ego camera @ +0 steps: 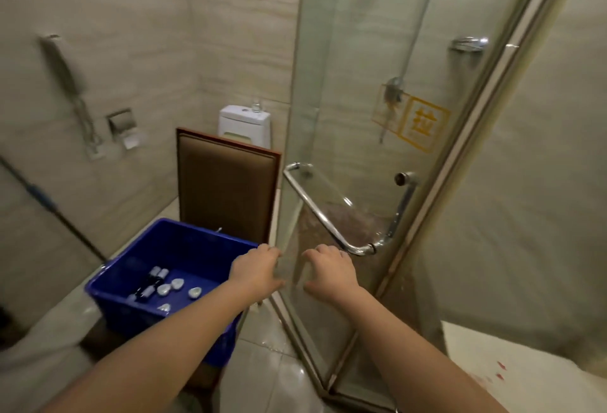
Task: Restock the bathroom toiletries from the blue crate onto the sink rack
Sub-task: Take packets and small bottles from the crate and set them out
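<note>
The blue crate (184, 248) rests on a brown chair at lower left. Inside it lie small dark bottles with white caps (151, 281) and several little white wrapped items (177, 284). My left hand (254, 271) hovers over the crate's right rim with loosely curled fingers and holds nothing. My right hand (330, 273) is held out in front of the glass shower door, fingers loosely curled, also with nothing in it. No sink rack is in view.
A glass shower door (361, 117) with a chrome handle (328, 222) stands right ahead. The chair's brown padded back (226, 189) rises behind the crate, and a white toilet (244, 126) stands behind that. A mop handle (49, 202) leans on the left wall.
</note>
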Demonstrator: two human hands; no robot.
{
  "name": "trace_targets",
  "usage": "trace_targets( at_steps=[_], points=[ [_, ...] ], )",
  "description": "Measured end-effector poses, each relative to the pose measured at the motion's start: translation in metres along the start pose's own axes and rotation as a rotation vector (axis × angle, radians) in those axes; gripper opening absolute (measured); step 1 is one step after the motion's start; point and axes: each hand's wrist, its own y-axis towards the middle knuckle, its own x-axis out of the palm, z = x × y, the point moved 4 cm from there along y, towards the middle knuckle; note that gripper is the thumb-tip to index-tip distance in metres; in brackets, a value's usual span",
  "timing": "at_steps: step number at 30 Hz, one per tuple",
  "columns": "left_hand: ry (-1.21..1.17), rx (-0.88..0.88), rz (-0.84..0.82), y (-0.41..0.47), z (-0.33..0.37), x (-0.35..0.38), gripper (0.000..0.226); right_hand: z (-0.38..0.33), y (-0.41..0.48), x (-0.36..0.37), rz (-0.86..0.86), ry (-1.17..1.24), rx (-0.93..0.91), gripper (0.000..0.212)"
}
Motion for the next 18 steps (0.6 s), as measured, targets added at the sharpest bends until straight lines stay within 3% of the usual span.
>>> trace_targets(
  at_steps=[18],
  points=[
    [-0.058, -0.425, 0.079, -0.054, -0.128, 0.013, 0.063, -0.111, 0.072, 0.047, -0.106, 0.041, -0.367, 0.06]
  ],
)
